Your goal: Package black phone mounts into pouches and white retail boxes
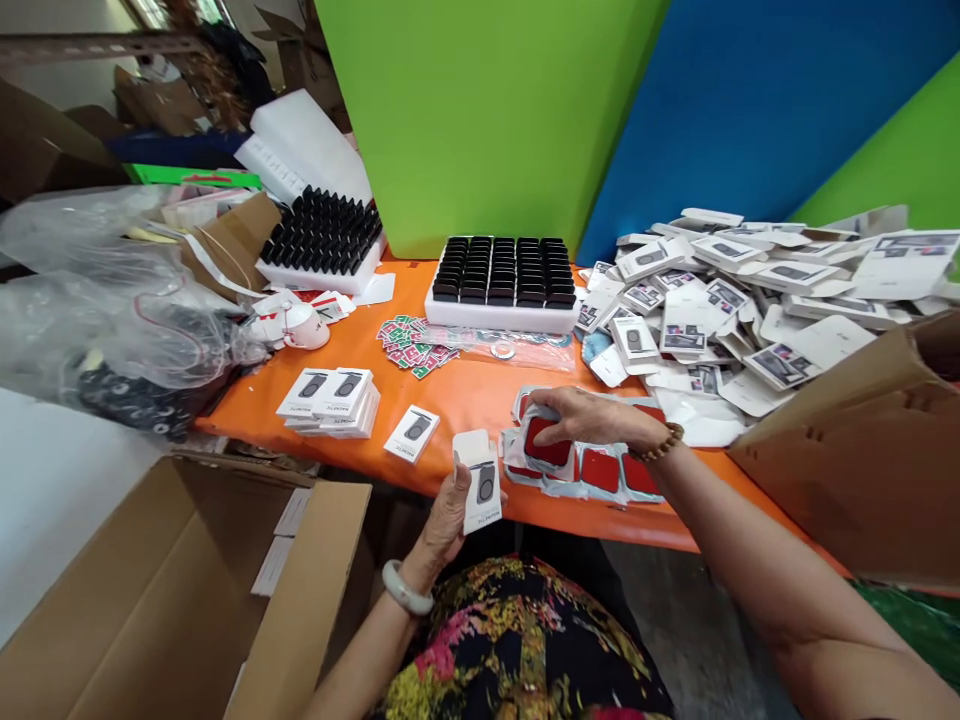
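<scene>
The red packet [547, 450] sits under the right hand [577, 415], just to the right of the left grip and a little farther from the body. The left hand [448, 505] holds a white carton [481, 498], thumb across its printed face, fingers behind; the carton's long axis runs away from the body, its raised flap at the far end. Flap and packet are near each other but apart. The right grip is narrow, thumb and fingers closed on the packet; whether it is clear of the pile cannot be told.

The packet is squarish with rounded corners, its deep red face edged by crinkled, pale, shiny film. More red packets [600, 470] lie in overlapping rows below and right of the right grip. The carton is smooth, stiff card with crisp edges. Left of the left grip, a closed carton [412, 433] lies flat on the orange-covered bench [480, 388].
</scene>
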Available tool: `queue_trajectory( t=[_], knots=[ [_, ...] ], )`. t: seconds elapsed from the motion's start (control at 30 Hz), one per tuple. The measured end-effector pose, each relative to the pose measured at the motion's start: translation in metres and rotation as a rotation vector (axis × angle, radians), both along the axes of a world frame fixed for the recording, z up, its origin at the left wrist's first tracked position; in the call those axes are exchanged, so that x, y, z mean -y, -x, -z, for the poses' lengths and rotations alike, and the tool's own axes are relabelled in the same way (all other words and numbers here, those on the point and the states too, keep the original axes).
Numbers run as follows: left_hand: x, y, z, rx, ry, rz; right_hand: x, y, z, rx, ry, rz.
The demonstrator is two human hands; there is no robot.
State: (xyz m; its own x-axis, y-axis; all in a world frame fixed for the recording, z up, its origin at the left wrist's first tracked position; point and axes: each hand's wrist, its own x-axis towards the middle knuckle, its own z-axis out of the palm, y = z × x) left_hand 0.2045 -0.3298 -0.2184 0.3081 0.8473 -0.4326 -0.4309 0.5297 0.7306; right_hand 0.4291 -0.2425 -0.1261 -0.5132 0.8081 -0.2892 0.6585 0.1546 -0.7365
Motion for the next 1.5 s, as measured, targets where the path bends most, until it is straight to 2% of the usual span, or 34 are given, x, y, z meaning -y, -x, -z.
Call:
queue_trajectory(
  t=[0.1,0.2,0.3,0.47,0.63,0.7,0.87,0.93,1.07,1.17,1.23,1.33,1.5],
  knots=[
    [0.001,-0.007,-0.004,-0.097,-0.138,0.068,0.010,-0.003,-0.003,0.129,-0.065,-0.024],
    [0.002,-0.015,-0.006,-0.186,-0.300,0.125,0.018,0.000,0.001,0.074,-0.073,-0.034],
    [0.002,-0.021,-0.004,-0.204,-0.344,0.181,0.023,0.003,0.004,0.005,-0.073,-0.033],
    [0.007,-0.022,0.004,-0.213,-0.228,0.273,0.026,0.003,0.001,-0.016,-0.098,-0.020],
    [0.014,-0.021,-0.001,-0.060,-0.049,0.352,0.033,0.008,-0.005,-0.112,-0.122,-0.048],
    [0.014,-0.021,-0.004,-0.020,-0.035,0.363,0.037,0.011,-0.004,-0.152,-0.130,-0.045],
    [0.013,-0.022,-0.010,0.054,-0.042,0.491,0.038,0.016,-0.005,-0.176,-0.103,-0.120],
    [0.013,-0.022,-0.010,0.114,-0.023,0.486,0.037,0.019,-0.005,-0.216,-0.084,-0.107],
    [0.014,-0.020,-0.003,0.216,0.011,0.431,0.047,0.031,0.009,-0.353,-0.118,0.069],
    [0.017,-0.019,0.009,0.280,0.041,0.384,0.065,0.041,0.028,-0.366,-0.269,0.246],
    [0.021,-0.019,0.016,0.323,0.054,0.362,0.078,0.045,0.039,-0.340,-0.387,0.311],
    [0.031,-0.022,0.021,0.330,0.042,0.378,0.095,0.046,0.051,-0.311,-0.464,0.310],
    [0.047,-0.023,0.024,0.212,-0.011,0.475,0.126,0.043,0.063,-0.236,-0.388,0.189]
  ],
)
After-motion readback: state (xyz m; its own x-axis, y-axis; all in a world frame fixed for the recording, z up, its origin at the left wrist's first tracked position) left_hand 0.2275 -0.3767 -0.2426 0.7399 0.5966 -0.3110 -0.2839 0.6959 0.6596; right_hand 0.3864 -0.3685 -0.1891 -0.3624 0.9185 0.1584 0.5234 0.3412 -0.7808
